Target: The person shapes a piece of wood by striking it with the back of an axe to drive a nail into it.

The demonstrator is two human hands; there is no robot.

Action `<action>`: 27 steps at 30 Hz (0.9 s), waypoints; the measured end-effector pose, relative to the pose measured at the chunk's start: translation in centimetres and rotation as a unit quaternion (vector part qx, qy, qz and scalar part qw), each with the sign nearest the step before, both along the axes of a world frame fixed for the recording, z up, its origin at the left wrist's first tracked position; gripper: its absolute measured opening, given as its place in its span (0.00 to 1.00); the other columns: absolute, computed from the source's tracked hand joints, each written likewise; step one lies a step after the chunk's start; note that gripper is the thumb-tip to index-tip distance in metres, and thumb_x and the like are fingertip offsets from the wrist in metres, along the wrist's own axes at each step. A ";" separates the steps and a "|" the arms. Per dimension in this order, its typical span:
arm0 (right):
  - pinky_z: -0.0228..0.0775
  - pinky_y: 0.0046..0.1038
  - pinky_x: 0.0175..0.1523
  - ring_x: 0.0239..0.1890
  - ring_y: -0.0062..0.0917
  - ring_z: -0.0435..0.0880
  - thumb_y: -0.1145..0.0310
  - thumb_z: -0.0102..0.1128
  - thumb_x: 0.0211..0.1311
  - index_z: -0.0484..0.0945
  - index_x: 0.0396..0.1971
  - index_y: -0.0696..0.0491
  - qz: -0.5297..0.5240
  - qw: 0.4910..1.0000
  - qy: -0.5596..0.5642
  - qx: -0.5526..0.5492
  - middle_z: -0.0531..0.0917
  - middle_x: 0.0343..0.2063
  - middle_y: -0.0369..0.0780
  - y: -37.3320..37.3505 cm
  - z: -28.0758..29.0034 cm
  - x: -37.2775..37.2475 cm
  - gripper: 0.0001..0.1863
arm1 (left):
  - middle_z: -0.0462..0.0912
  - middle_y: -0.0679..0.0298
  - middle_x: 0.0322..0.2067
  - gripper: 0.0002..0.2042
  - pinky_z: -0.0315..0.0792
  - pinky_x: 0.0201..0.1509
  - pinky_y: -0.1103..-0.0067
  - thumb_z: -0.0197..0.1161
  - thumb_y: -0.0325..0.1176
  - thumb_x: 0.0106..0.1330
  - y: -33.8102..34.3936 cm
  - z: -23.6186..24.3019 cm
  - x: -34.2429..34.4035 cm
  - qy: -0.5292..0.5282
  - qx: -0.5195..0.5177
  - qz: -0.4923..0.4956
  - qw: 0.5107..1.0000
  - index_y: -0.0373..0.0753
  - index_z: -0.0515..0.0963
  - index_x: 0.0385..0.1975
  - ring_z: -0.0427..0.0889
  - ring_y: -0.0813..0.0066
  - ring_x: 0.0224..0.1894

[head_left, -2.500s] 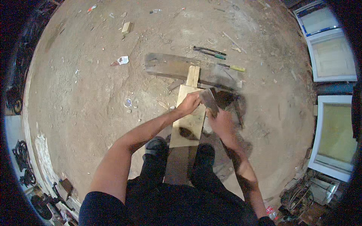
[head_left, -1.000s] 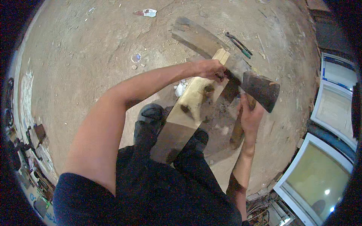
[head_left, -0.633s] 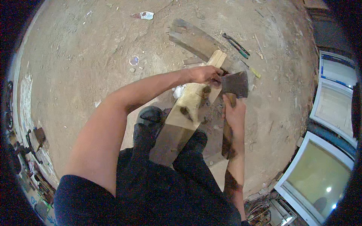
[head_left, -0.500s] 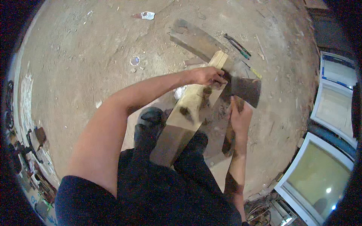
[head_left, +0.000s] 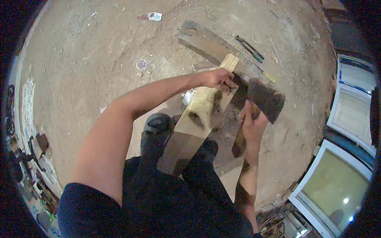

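Observation:
A pale squared wooden beam (head_left: 186, 131) runs diagonally between my legs, dark knots on its upper face and a narrower cut end (head_left: 229, 61) reaching over a weathered grey timber (head_left: 200, 39). My left hand (head_left: 220, 79) is closed on the beam near that narrow end, fingers curled over its side. My right hand (head_left: 252, 121) grips an axe by its short wooden handle, close below the broad dark head (head_left: 265, 99), which is tilted to the right of the beam, apart from it and a little blurred. A white lump (head_left: 188, 97) lies left of the beam.
On the dirt floor beyond lie pliers (head_left: 249, 49) and a yellow-handled tool (head_left: 269, 77). White-framed glazed panels (head_left: 353, 115) line the right edge. Dark scrap and metal items (head_left: 41, 144) crowd the left edge. A red-and-white scrap (head_left: 152, 16) lies at the back.
Over the last half second the axe head has swung rightward and down, away from my left hand. My left hand stays nearly still. Since the oldest frame my view has turned.

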State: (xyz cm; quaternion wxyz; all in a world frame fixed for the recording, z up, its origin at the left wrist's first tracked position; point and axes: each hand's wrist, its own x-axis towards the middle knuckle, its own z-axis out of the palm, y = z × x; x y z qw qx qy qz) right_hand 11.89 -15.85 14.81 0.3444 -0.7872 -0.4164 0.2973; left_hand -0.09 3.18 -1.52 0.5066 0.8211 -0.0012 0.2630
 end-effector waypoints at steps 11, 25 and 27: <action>0.66 0.22 0.23 0.17 0.16 0.74 0.65 0.60 0.70 0.80 0.34 0.60 0.000 0.999 0.023 0.025 0.77 0.18 0.33 0.5 2.9 -0.2 0.12 | 0.86 0.56 0.39 0.11 0.78 0.41 0.69 0.68 0.35 0.61 2.4 -0.1 1.2 0.093 0.011 -0.093 0.991 0.40 0.86 0.42 0.85 0.63 0.38; 0.65 0.26 0.21 0.18 0.17 0.75 0.61 0.60 0.71 0.80 0.31 0.58 0.006 0.999 -0.018 -0.049 0.77 0.18 0.34 1.2 -2.3 1.5 0.15 | 0.87 0.57 0.37 0.10 0.80 0.46 0.69 0.67 0.31 0.65 1.1 -2.1 0.4 0.072 -0.145 -0.039 0.986 0.36 0.85 0.43 0.86 0.66 0.39; 0.64 0.25 0.20 0.17 0.16 0.74 0.61 0.60 0.71 0.80 0.31 0.58 -0.037 0.998 0.048 -0.006 0.76 0.17 0.33 0.9 0.7 1.1 0.15 | 0.85 0.59 0.30 0.10 0.74 0.35 0.72 0.70 0.28 0.57 0.8 -0.9 0.3 0.068 -0.129 -0.017 0.989 0.37 0.86 0.39 0.82 0.68 0.31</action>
